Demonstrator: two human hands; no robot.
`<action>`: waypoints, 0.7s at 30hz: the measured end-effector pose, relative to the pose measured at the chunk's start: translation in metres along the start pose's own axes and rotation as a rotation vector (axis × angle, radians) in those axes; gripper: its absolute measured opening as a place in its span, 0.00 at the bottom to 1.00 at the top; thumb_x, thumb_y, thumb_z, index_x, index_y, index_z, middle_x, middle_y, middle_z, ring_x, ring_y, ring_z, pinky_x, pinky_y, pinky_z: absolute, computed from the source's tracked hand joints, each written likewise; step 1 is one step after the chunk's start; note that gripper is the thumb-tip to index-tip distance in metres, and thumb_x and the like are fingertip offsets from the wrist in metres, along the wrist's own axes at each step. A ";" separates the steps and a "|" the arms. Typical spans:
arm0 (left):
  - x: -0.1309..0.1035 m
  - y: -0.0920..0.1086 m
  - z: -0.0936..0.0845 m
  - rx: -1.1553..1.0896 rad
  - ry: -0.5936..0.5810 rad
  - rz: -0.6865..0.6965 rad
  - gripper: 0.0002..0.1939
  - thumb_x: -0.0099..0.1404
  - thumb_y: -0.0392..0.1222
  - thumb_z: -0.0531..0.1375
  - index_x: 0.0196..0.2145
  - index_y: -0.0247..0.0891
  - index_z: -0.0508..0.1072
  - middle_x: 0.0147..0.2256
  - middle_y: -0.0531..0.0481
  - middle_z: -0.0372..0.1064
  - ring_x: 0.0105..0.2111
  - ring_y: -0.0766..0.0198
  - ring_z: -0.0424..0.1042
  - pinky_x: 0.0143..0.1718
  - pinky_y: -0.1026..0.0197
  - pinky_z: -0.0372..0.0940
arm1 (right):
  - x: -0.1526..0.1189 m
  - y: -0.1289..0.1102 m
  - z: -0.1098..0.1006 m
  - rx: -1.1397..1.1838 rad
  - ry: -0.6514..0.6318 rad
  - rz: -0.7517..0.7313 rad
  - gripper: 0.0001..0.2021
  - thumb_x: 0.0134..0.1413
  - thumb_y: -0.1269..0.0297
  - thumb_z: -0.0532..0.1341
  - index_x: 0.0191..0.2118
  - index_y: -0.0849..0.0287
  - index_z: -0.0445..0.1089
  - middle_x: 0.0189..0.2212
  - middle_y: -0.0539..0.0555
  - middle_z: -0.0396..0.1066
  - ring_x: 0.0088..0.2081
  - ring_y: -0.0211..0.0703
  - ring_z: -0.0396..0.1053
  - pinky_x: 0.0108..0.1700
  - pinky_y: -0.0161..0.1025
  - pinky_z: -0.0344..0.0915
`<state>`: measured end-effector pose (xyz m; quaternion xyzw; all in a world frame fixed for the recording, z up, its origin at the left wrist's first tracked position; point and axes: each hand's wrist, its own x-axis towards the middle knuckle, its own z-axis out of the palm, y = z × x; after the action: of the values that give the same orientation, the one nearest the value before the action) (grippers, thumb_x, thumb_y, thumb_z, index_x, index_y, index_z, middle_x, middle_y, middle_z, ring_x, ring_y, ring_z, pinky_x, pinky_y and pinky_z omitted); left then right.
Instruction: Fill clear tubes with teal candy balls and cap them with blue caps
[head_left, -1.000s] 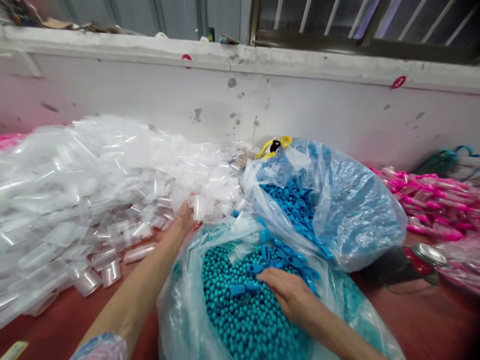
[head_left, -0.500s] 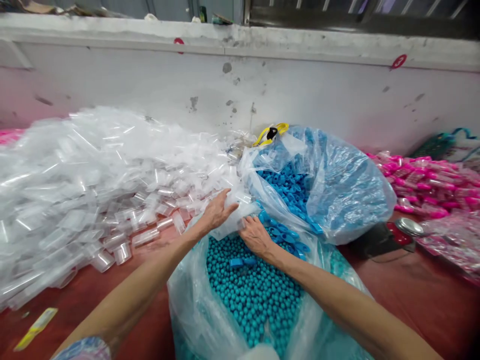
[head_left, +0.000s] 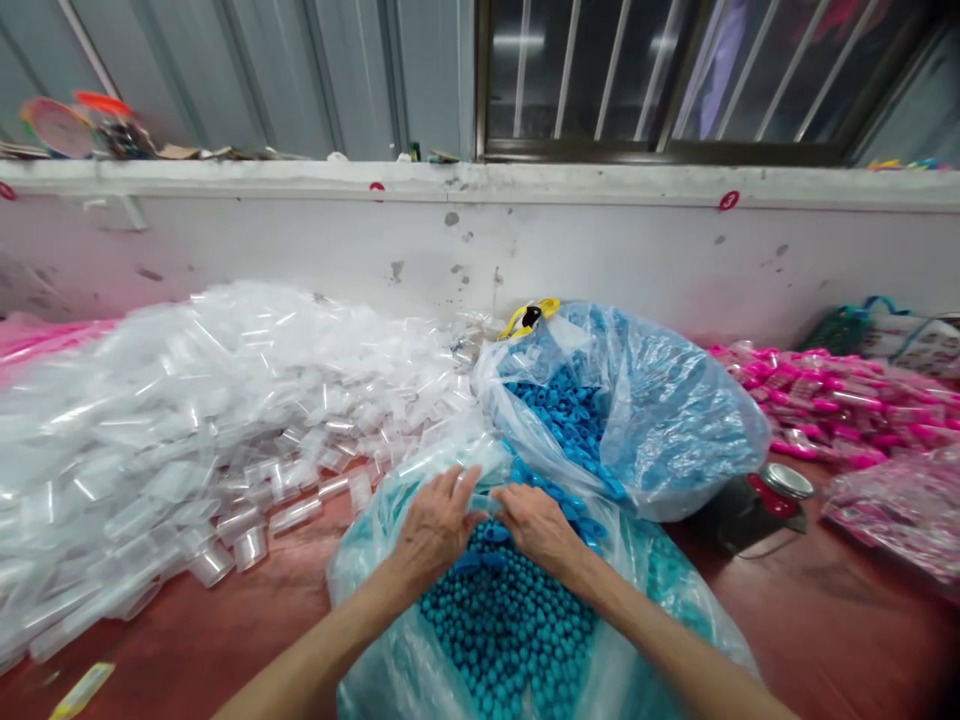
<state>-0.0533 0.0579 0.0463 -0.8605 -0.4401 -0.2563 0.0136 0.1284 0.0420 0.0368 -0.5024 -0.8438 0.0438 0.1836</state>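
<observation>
Teal beads (head_left: 517, 625) below left grip (head_left: 437, 522) and right grip (head_left: 536, 528), both pinching clear piece (head_left: 484, 504); clear cups (head_left: 225, 440) leftward, blue bag (head_left: 690, 400) beyond.

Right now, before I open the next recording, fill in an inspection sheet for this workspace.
Surface: red, glossy surface.
Job's things: teal beads in an open plastic bag; blue pieces in a second bag behind; clear plastic pieces heaped on the left.
Clutter: pink items piled on the right; yellow-and-white strip at lower left.
Grippers: bare left hand and right hand, fingertips close together above the beads; whether they grip anything is unclear.
Cables: possibly a thin cord; cannot tell.
Surroundings: stained wall, barred window.
</observation>
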 end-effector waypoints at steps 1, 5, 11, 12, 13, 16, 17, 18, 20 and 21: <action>-0.004 0.006 0.001 -0.067 -0.099 0.010 0.20 0.62 0.44 0.49 0.51 0.39 0.60 0.44 0.43 0.64 0.42 0.57 0.65 0.42 0.56 0.61 | -0.003 -0.001 0.000 0.095 0.009 0.001 0.08 0.56 0.71 0.51 0.40 0.59 0.63 0.34 0.54 0.68 0.37 0.44 0.64 0.38 0.37 0.58; -0.014 0.012 0.011 -0.358 -0.306 -0.117 0.16 0.61 0.39 0.49 0.47 0.40 0.63 0.37 0.49 0.67 0.35 0.63 0.67 0.38 0.62 0.61 | -0.014 -0.001 0.005 0.405 -0.021 0.017 0.05 0.55 0.69 0.51 0.36 0.59 0.64 0.31 0.51 0.67 0.34 0.40 0.65 0.36 0.33 0.58; -0.019 0.010 0.019 -0.666 -0.382 -0.200 0.07 0.57 0.37 0.50 0.25 0.36 0.64 0.21 0.57 0.60 0.24 0.69 0.59 0.26 0.67 0.55 | -0.024 -0.005 0.004 0.494 -0.139 0.010 0.06 0.54 0.68 0.52 0.28 0.59 0.62 0.25 0.48 0.64 0.28 0.37 0.62 0.31 0.32 0.55; -0.020 0.012 0.018 -0.703 -0.399 -0.209 0.06 0.57 0.37 0.50 0.23 0.36 0.63 0.20 0.57 0.59 0.23 0.70 0.59 0.26 0.67 0.54 | -0.025 -0.006 0.002 0.495 -0.157 0.006 0.06 0.53 0.68 0.52 0.27 0.60 0.62 0.25 0.48 0.64 0.28 0.37 0.61 0.30 0.32 0.55; -0.022 0.013 0.016 -0.735 -0.408 -0.222 0.06 0.56 0.37 0.50 0.23 0.37 0.62 0.20 0.58 0.59 0.22 0.70 0.58 0.25 0.68 0.54 | -0.026 -0.007 -0.001 0.511 -0.172 0.011 0.06 0.52 0.68 0.52 0.26 0.60 0.61 0.24 0.48 0.63 0.28 0.37 0.61 0.30 0.32 0.54; -0.031 0.011 0.011 -0.825 -0.410 -0.339 0.07 0.57 0.41 0.49 0.24 0.37 0.61 0.19 0.58 0.58 0.19 0.71 0.57 0.21 0.68 0.53 | -0.033 -0.003 -0.010 0.644 -0.223 0.101 0.06 0.52 0.69 0.51 0.26 0.59 0.60 0.21 0.46 0.61 0.25 0.35 0.60 0.27 0.30 0.55; -0.035 0.007 0.009 -0.850 -0.421 -0.404 0.08 0.57 0.43 0.49 0.24 0.37 0.60 0.18 0.58 0.58 0.17 0.71 0.56 0.19 0.68 0.53 | -0.036 0.001 -0.013 0.689 -0.238 0.140 0.06 0.52 0.69 0.50 0.26 0.59 0.60 0.21 0.46 0.60 0.23 0.34 0.60 0.26 0.30 0.55; -0.038 0.001 0.007 -0.867 -0.447 -0.470 0.09 0.57 0.45 0.48 0.25 0.38 0.60 0.17 0.59 0.57 0.15 0.71 0.55 0.17 0.68 0.52 | -0.039 0.007 -0.016 0.732 -0.250 0.174 0.06 0.52 0.69 0.50 0.26 0.59 0.60 0.20 0.45 0.59 0.22 0.33 0.59 0.25 0.29 0.55; -0.042 -0.011 0.005 -0.850 -0.504 -0.558 0.10 0.57 0.47 0.48 0.25 0.38 0.59 0.16 0.59 0.56 0.13 0.71 0.54 0.15 0.68 0.50 | -0.044 0.017 -0.020 0.790 -0.241 0.230 0.05 0.51 0.68 0.51 0.27 0.59 0.60 0.20 0.45 0.59 0.22 0.33 0.60 0.24 0.29 0.56; -0.042 -0.016 0.005 -0.808 -0.509 -0.560 0.10 0.57 0.47 0.48 0.25 0.38 0.59 0.16 0.59 0.56 0.13 0.71 0.54 0.15 0.67 0.51 | -0.044 0.021 -0.021 0.808 -0.229 0.261 0.04 0.52 0.67 0.51 0.28 0.59 0.60 0.20 0.45 0.58 0.21 0.33 0.60 0.24 0.29 0.57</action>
<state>-0.0839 0.0378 0.0202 -0.6820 -0.5081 -0.1828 -0.4932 0.1722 0.0120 0.0393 -0.4846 -0.7034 0.4483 0.2634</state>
